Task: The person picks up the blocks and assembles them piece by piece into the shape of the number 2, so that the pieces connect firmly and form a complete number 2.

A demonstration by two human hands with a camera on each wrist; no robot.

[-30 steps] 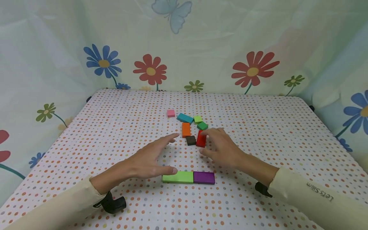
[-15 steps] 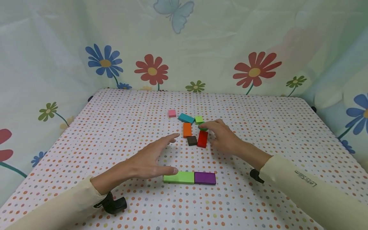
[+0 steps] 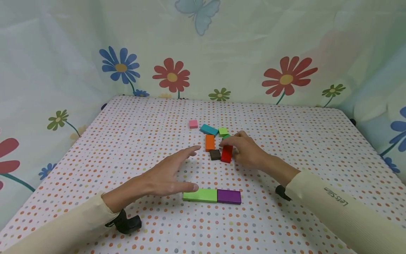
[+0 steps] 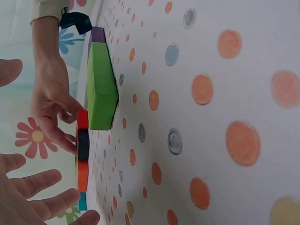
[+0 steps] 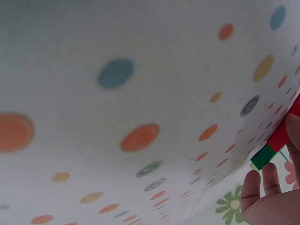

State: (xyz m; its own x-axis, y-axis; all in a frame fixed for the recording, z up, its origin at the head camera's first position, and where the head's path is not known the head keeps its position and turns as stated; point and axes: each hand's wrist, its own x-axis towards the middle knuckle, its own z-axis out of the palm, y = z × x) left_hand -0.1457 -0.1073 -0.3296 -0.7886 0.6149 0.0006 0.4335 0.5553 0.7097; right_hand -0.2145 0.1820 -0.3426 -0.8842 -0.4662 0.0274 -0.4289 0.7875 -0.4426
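Note:
My right hand (image 3: 248, 151) pinches the red block (image 3: 226, 156), its thumb on the near right side and its index finger across the far end. In the right wrist view the thumb (image 5: 294, 131) lies against the red block, which is in line with a green block (image 5: 264, 156). My left hand (image 3: 165, 178) holds nothing, fingers spread. Its thumb hovers above the left end of a long light green block (image 3: 204, 196). A purple block (image 3: 229, 197) joins that block end to end. A dark block (image 3: 215, 154) lies just left of the red one.
Beyond the dark block lie an orange block (image 3: 209, 143), a teal block (image 3: 209, 130), a small light green block (image 3: 223, 132) and a pink block (image 3: 193, 124). The dotted tabletop (image 3: 152, 127) ends at a flowered curtain (image 3: 234, 46).
My right hand first reached farther, to the green block, then came back slightly and took hold of the red block. The left hand has stayed nearly still; the head view shifted a little.

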